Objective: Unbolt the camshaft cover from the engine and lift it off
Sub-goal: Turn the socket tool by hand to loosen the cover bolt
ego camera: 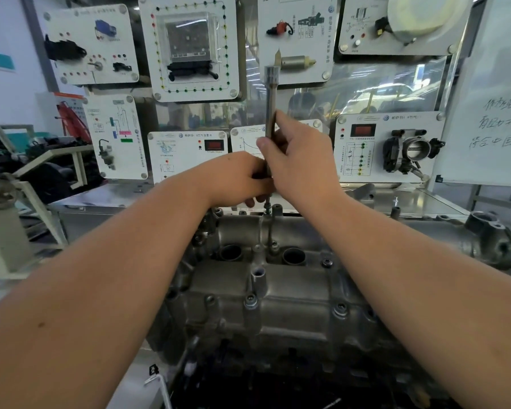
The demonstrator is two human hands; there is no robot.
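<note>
Camshaft cover (pixel 281 293) sits bolted on the engine, directly below the grip. Above its far edge, the left hand (pixel 236 178) pinches the tool's lower end to steady it on a bolt (pixel 267 208), while the right hand (pixel 300 154) curls round the upright wrench (pixel 270 113), apparently to turn it.

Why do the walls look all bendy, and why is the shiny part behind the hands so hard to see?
Head view: the wide lens bows straight edges, like the whiteboard at the right. The shiny wall panel carries glare and reflections. The tool in the right hand and the left hand look sharp enough.
</note>
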